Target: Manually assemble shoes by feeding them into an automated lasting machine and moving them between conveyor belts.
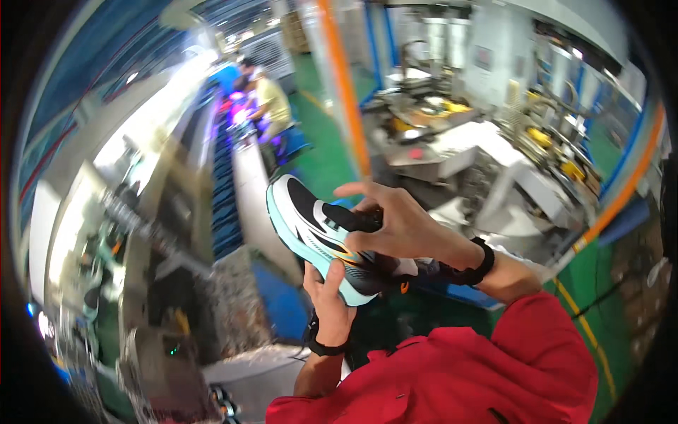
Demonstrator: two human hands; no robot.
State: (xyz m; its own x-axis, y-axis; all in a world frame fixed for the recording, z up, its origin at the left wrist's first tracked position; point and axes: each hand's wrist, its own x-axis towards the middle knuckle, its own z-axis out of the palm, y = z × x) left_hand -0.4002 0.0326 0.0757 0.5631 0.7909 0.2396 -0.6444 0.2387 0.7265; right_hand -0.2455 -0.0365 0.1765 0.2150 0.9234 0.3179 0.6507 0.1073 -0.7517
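A sneaker (304, 230) is held up in front of me, its toe pointing up and to the left. Its upper is black and white with orange accents, and the thick sole is pale mint. My left hand (330, 300) grips it from below near the heel, thumb against the side of the sole. At the shoe's collar and tongue, my right hand (402, 222) is closed with its thumb on the upper. Its index finger stretches out above the shoe, and its other fingertips are partly hidden around the opening.
A conveyor line (244, 169) runs away at the left, beside machinery (155, 240). Farther along it sits a person in a yellow top (274, 106). An orange post (342, 85) stands ahead, and a cluttered machine bench (466, 148) fills the right. Another shoe (224, 404) lies at lower left.
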